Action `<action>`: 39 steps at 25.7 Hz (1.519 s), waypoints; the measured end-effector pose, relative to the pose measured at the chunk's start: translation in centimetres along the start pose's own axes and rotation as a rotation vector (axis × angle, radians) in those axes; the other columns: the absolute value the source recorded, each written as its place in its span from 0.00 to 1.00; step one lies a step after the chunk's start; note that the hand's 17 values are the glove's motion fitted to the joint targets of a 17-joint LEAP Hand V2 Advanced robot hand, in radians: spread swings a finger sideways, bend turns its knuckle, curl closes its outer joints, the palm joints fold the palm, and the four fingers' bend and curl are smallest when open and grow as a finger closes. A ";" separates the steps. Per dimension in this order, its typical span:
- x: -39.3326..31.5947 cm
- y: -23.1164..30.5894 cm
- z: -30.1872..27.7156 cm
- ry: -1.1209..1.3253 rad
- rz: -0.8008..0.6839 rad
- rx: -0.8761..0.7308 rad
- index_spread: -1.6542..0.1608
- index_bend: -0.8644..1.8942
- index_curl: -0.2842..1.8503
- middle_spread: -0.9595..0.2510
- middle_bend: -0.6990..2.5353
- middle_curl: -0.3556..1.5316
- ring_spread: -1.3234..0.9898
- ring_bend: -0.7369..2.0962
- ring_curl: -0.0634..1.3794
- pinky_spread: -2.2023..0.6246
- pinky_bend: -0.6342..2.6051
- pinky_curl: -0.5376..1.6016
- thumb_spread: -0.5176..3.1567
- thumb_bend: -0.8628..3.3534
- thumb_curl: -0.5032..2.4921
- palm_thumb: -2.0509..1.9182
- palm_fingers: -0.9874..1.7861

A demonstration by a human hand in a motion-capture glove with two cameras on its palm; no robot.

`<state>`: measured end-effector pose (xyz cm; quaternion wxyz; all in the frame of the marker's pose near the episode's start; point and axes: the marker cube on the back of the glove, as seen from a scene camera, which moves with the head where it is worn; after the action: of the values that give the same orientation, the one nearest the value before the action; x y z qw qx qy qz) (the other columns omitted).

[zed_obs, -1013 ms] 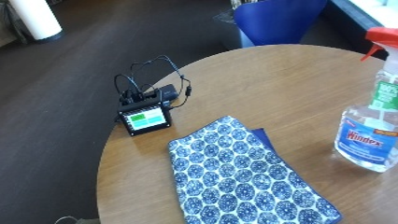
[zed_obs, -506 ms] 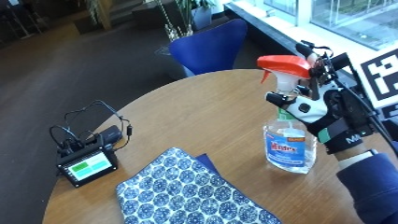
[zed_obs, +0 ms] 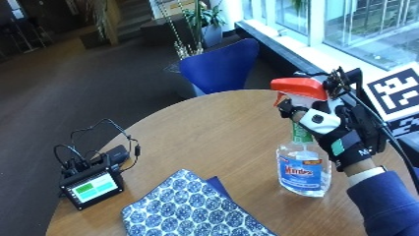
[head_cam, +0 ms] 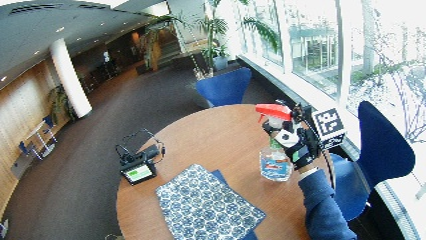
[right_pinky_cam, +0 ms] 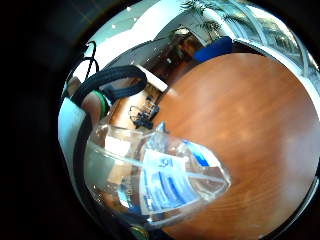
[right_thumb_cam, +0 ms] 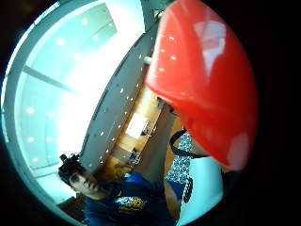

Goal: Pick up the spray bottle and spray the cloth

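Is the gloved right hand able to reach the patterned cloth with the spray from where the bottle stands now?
Probably yes. The right hand grips the spray bottle at its neck, nozzle pointing toward the cloth, and only bare table lies between them.

We see a clear spray bottle point(zed_obs: 302, 167) with a red-orange trigger head, a green neck, and a blue, red and white label. The hand point(zed_obs: 340, 132) on it wears a black glove with white and green patches, above a dark blue sleeve point(zed_obs: 386, 206). The cloth point(zed_obs: 190, 209) is white with a dark blue pattern of dotted circles and a plain blue underside. The surface point(zed_obs: 216, 132) is warm brown wood. A black device point(zed_obs: 92, 184) shows a green screen. The chair point(zed_obs: 219, 66) is blue.
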<state>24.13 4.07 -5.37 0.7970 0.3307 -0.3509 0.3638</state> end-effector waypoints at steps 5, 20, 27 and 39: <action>-0.5 -0.2 0.5 0.011 0.013 -0.059 0.71 0.32 0.14 0.64 0.40 0.43 0.47 0.52 0.33 0.70 0.41 0.43 0.40 0.21 0.33 0.76 0.73; -2.9 0.6 3.8 0.044 0.029 -0.131 0.73 0.35 0.20 0.65 0.42 0.46 0.47 0.53 0.36 0.67 0.37 0.43 0.33 0.20 0.36 0.78 0.81; -2.9 0.7 2.3 0.081 0.045 -0.016 0.74 0.36 0.22 0.65 0.44 0.47 0.48 0.54 0.37 0.67 0.36 0.43 0.30 0.20 0.38 0.78 0.83; -10.0 2.4 -10.1 0.244 -0.094 0.084 0.75 0.36 0.25 0.65 0.45 0.48 0.48 0.54 0.38 0.67 0.36 0.44 0.28 0.20 0.40 0.78 0.83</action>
<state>20.54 9.69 -18.12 0.8355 0.3331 -0.2199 0.3777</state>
